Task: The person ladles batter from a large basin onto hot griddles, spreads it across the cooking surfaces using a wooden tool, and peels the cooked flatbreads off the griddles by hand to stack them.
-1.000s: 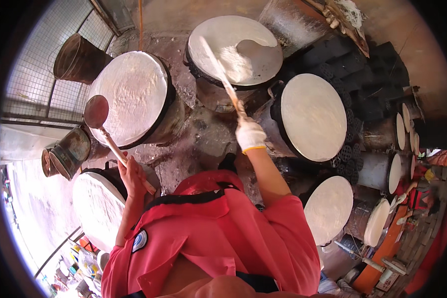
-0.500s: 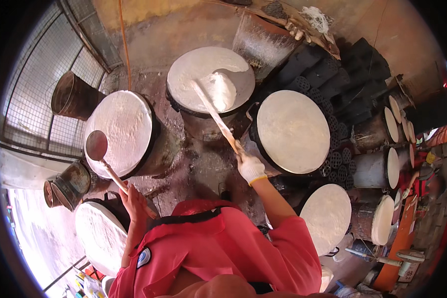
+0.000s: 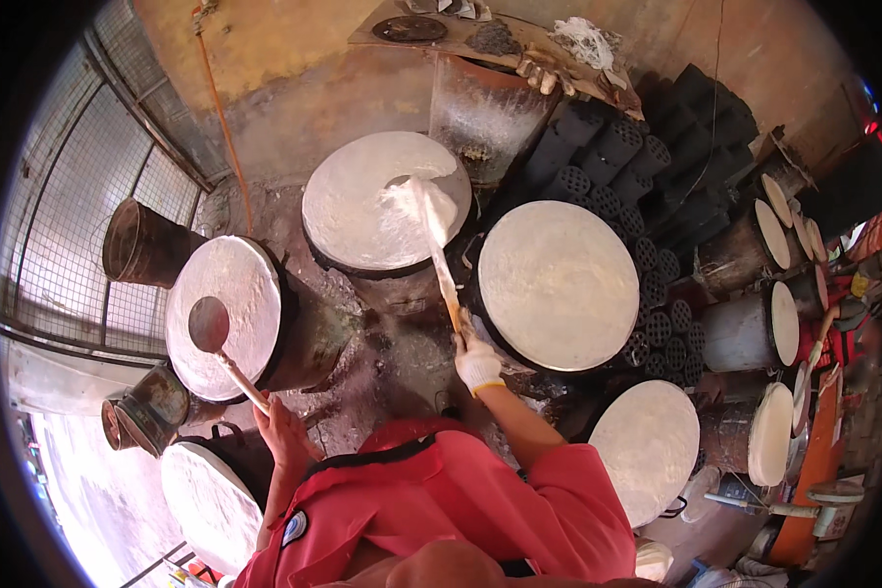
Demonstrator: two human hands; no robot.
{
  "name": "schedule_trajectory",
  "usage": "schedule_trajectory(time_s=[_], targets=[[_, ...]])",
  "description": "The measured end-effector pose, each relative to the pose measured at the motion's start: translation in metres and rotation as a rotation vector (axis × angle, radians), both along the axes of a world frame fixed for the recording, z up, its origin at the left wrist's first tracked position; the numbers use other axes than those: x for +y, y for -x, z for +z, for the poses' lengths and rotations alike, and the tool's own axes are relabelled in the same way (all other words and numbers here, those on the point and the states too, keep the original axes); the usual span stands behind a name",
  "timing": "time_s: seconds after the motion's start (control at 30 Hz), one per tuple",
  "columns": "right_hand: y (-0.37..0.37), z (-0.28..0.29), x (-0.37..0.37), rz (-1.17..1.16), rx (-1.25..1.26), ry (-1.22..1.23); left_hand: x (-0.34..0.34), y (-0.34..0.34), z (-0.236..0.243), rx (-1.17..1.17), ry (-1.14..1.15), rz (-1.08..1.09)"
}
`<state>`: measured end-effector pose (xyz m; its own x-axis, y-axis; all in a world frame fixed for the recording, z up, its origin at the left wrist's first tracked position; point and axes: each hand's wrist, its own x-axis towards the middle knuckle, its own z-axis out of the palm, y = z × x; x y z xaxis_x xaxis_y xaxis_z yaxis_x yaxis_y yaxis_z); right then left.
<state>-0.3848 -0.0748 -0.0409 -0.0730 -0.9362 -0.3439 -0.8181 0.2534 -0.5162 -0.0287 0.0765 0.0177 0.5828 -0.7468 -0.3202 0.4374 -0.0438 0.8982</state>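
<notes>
My left hand (image 3: 286, 431) is closed around the wooden handle of a ladle. Its round dark head (image 3: 209, 324) is over the pale-topped round griddle (image 3: 240, 294) at the left; I cannot tell whether it touches. My right hand (image 3: 477, 361), in a white work glove with a yellow cuff, grips a long wooden stick (image 3: 443, 274). The stick's far end, coated white, meets a lump of wet white dough (image 3: 431, 201) on the far round griddle (image 3: 363, 220). A pale layer covers most of that griddle's top, with a greyer patch at its upper right.
Another pale-topped griddle (image 3: 559, 284) stands right of the stick, with more at the lower right (image 3: 647, 451) and lower left (image 3: 206, 500). Black perforated coal briquettes (image 3: 608, 157) are stacked behind. Rusty buckets (image 3: 147, 245) stand by the mesh screen. Several drums (image 3: 740, 328) line the right.
My view has shifted, so the far griddle sits lower in the picture. The stick's tip has moved rightward across that griddle into the white lump. Both hands keep their grips.
</notes>
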Motion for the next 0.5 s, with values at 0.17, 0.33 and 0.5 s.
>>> schedule_trajectory(time_s=[0.17,0.33,0.5], targets=[[-0.021,-0.025,-0.131,-0.235,-0.296,-0.059,-0.003,0.013,-0.016,0.009,-0.054,0.041],[-0.047,0.017,-0.226,-0.279,-0.588,-0.030,-0.002,0.034,-0.018,0.011,-0.103,0.059],[-0.007,-0.099,-0.182,-0.121,-1.151,0.464,-0.017,0.045,-0.009,0.053,-0.041,-0.019]])
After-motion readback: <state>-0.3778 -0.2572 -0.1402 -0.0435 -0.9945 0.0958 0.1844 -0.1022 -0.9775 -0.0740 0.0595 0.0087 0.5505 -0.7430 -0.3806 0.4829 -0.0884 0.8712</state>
